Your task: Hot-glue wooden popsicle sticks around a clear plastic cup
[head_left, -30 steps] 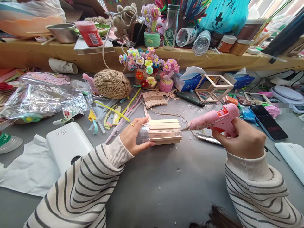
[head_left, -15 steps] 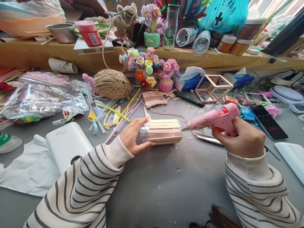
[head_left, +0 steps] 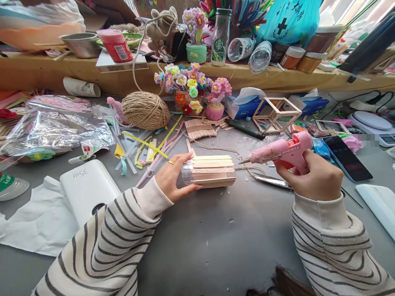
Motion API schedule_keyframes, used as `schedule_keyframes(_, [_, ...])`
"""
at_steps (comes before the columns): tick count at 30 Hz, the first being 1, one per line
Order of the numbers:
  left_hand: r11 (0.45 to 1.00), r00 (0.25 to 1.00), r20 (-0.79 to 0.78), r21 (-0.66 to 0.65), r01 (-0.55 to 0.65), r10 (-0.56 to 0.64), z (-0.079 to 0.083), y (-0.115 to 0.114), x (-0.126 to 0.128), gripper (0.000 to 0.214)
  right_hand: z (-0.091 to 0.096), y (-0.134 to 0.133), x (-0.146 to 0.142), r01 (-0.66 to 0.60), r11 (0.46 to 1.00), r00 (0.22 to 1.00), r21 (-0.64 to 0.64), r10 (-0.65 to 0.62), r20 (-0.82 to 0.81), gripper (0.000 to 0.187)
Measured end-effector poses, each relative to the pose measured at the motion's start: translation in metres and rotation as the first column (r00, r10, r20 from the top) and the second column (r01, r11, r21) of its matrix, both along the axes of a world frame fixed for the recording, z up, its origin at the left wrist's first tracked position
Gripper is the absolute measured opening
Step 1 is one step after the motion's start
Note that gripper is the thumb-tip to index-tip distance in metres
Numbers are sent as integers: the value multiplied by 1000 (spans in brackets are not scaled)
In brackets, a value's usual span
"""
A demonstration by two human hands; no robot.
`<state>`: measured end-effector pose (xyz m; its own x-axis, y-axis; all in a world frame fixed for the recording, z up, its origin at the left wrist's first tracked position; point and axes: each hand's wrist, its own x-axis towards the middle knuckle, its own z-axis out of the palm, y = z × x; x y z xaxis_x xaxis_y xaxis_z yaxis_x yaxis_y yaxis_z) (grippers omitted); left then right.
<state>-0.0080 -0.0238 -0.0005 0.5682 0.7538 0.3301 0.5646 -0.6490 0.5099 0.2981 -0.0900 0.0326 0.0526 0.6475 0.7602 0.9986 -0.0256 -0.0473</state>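
My left hand (head_left: 172, 176) is wrapped round the left end of a clear plastic bottle clad in wooden craft sticks (head_left: 210, 171), lying on its side on the grey table (head_left: 216, 238). My right hand (head_left: 314, 179) grips a pink hot glue gun (head_left: 282, 151). Its nozzle points left and sits a short way right of the stick-clad bottle, just above the table, not touching it. A thin jute string (head_left: 222, 149) runs behind the bottle toward the nozzle.
A ball of jute twine (head_left: 145, 110), loose craft sticks (head_left: 200, 128), pipe-cleaner flowers (head_left: 193, 88) and a wooden cube frame (head_left: 276, 114) lie behind. A white power bank (head_left: 88, 187) sits left, a phone (head_left: 348, 158) and scissors (head_left: 271, 181) right. The cluttered shelf (head_left: 197, 74) edges the back.
My right hand has lifted the glue gun slightly and drawn its nozzle a little away from the bottle. My left hand and the bottle have stayed put.
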Motion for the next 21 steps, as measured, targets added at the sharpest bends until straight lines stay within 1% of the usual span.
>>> schedule_keyframes(3, [1000,1000,-7,8,1,-1,0,0,0,68,-1,1,-1,79,994,990,-72,-87,-110,44])
schedule_keyframes(6, [1000,1000,-17,17,1,-1,1,0,0,67,-6,5,4,141,982,968,-128,-164,-191,40])
schedule_keyframes(8, [1000,1000,-23,29,-1,1,1,-1,-1,67,-14,11,13,142,982,966,-127,-166,-199,38])
schedule_keyframes(10, [999,1000,-25,43,0,1,0,-1,-1,67,-22,19,23,81,990,984,-113,-98,-152,37])
schedule_keyframes(11, [999,1000,-24,47,1,0,0,-1,-1,67,-27,22,28,66,989,986,-135,-86,-144,35])
schedule_keyframes(13, [999,1000,-21,51,1,0,0,-1,-2,67,-34,30,34,84,983,981,-166,-110,-159,34])
schedule_keyframes(15, [999,1000,-20,54,-2,3,-1,-1,-2,67,-38,38,37,91,969,974,-231,-134,-180,35])
schedule_keyframes(18, [998,1000,-20,61,-5,6,-1,-1,-3,67,-40,49,35,113,944,957,-311,-187,-220,38])
schedule_keyframes(21, [998,1000,-21,61,-11,12,-1,0,-4,67,-40,59,31,104,932,948,-346,-198,-249,39])
